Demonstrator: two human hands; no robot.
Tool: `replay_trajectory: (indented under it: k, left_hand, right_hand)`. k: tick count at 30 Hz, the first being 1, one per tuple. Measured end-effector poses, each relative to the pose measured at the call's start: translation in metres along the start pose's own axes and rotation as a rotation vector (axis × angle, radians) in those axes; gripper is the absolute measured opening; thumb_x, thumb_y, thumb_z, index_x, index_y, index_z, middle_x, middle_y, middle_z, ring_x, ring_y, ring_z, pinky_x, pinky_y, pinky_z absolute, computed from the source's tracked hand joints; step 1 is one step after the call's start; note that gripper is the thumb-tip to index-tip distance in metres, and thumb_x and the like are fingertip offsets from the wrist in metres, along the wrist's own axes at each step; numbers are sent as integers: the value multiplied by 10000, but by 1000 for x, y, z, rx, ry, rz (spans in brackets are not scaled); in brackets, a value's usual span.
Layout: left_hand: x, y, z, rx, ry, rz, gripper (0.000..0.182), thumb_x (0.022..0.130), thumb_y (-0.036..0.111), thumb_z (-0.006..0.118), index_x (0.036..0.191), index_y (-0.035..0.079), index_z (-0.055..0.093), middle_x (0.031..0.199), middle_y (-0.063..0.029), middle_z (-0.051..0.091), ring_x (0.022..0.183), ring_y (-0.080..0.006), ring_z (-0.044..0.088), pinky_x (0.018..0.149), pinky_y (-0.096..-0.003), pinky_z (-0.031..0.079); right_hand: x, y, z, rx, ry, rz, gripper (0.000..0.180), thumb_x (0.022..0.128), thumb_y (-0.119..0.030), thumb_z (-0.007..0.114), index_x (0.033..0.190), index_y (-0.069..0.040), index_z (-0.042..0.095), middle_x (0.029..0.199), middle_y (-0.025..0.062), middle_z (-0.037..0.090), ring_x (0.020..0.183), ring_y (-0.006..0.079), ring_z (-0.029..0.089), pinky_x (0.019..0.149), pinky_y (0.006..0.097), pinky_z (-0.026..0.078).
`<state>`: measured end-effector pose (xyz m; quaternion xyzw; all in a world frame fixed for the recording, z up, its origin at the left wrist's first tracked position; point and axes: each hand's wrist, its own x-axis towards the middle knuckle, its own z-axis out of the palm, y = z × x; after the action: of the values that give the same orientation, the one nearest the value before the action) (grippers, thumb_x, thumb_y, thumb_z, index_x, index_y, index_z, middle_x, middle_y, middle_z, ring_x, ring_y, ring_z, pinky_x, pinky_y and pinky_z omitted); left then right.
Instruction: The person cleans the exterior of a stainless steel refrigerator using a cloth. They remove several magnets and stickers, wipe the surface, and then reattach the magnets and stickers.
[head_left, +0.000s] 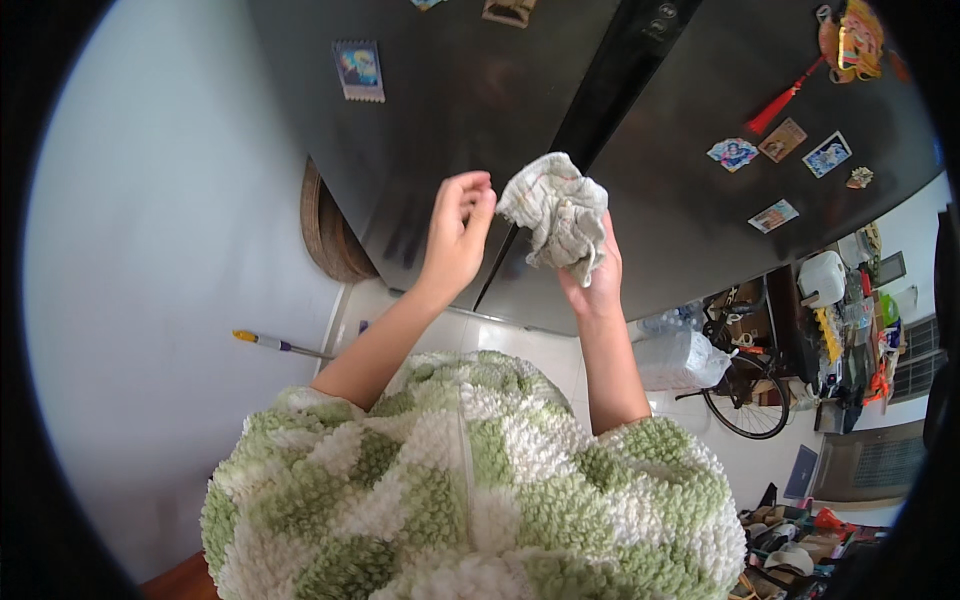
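Note:
A crumpled greyish-white cloth (559, 210) rests bunched in my right hand (600, 281), which supports it from behind and below; most of those fingers are hidden by the fabric. Just left of the cloth is my left hand (459, 232), its fingers loosely curled with the thumb near the fingertips. Nothing shows in that hand, and a narrow gap seems to separate it from the cloth. Both hands are raised before the dark doors of a refrigerator (450, 112), close to the black vertical strip (626, 67) between the doors.
Several magnets, such as a picture magnet (360, 71), and a red tassel (776, 105) hang on the doors. A white wall (165, 225) stands at left, with a yellow-tipped pole (270, 341) by it. A bicycle (746, 394), wrapped bottles (679, 360) and a cluttered shelf (832, 322) are at right.

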<state>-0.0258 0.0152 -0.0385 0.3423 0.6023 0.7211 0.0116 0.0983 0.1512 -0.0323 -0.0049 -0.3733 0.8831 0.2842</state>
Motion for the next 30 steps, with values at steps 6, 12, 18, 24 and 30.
replay_trajectory:
  k: [6,12,18,24,30]
  left_hand:
    - [-35,-17,-6,-427,5,-340,138,1016,141,564,1071,14,567,979,-9,644,906,-40,557,818,-219,446]
    - [-43,-8,-46,-710,135,-573,260,1063,219,378,1253,67,468,1293,-83,565,1178,-192,574,983,-375,466]
    - [-43,-5,-75,-827,189,-601,251,1063,206,372,1235,62,482,1243,-93,589,1159,-189,581,1000,-370,465]
    - [-47,-9,-94,-815,78,-677,337,1057,227,408,1320,29,480,1311,-103,574,1218,-203,561,1048,-360,436]
    - [-43,-5,-110,-756,-17,-689,296,987,136,505,1262,26,511,1217,-85,594,1121,-171,581,974,-327,467]
  right_hand:
    - [-6,33,-21,462,-19,366,408,1027,-312,437,1309,-40,549,1342,140,574,1252,313,541,1101,494,414]
    - [-9,54,-47,452,14,676,441,1033,-390,425,1287,-63,578,1328,149,594,1250,317,544,1093,508,399]
    - [-9,57,-51,133,-247,724,316,1017,-270,546,1217,-27,572,1224,117,632,1111,217,617,986,385,497]
    - [0,66,-30,-214,-251,734,456,975,-249,638,1323,5,490,1232,82,617,1087,144,581,924,277,469]
    - [5,78,-21,-550,-293,865,353,917,-218,718,1176,2,623,1194,46,585,1048,106,553,871,230,453]
